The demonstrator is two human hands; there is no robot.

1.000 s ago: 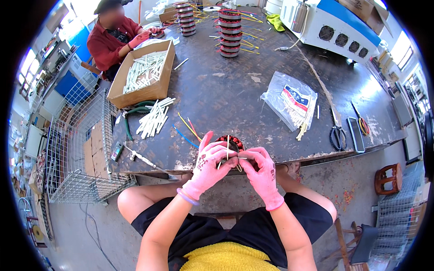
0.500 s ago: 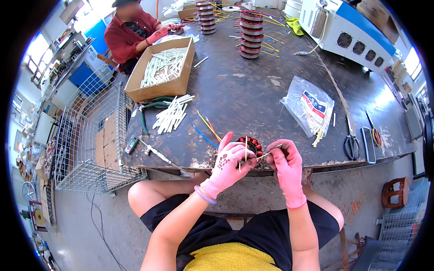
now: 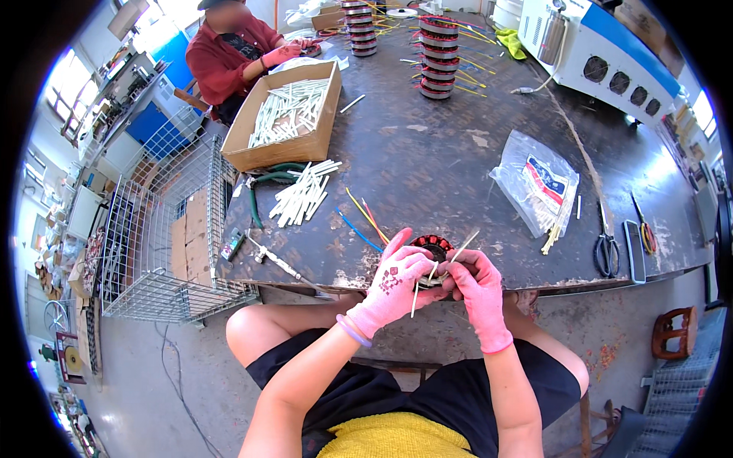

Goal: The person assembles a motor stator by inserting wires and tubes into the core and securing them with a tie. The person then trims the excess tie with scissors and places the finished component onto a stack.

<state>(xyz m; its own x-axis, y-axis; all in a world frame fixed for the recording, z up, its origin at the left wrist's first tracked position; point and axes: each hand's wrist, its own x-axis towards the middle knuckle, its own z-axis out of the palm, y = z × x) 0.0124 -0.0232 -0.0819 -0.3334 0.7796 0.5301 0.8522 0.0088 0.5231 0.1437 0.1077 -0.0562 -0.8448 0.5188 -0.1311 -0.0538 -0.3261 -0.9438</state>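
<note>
At the table's near edge lies a round motor stator (image 3: 434, 242) with red windings, and blue, yellow and red wires (image 3: 365, 217) run out from it to the upper left. My left hand (image 3: 395, 288), in a pink glove, is closed on its near left side. A thin white cord (image 3: 463, 246) slants up across the stator, and its other end (image 3: 414, 301) sticks down below my left fingers. My right hand (image 3: 479, 296), also gloved, pinches the cord close to the left fingertips. Both hands' fingers hide the stator's near part.
Left of centre are a pile of white strips (image 3: 307, 195), a cardboard box (image 3: 279, 149) of more strips, green-handled pliers (image 3: 256, 202) and a soldering iron (image 3: 279, 263). Rightward lie a plastic bag (image 3: 537, 183), scissors (image 3: 607, 252) and a phone (image 3: 634, 250). Stacked stators (image 3: 438, 57) stand beyond; a person (image 3: 233, 57) works far left.
My right hand has come left and down, right up to my left fingers. The cord end it drew out to the side now slants up over the stator. The whole view has shifted slightly.
</note>
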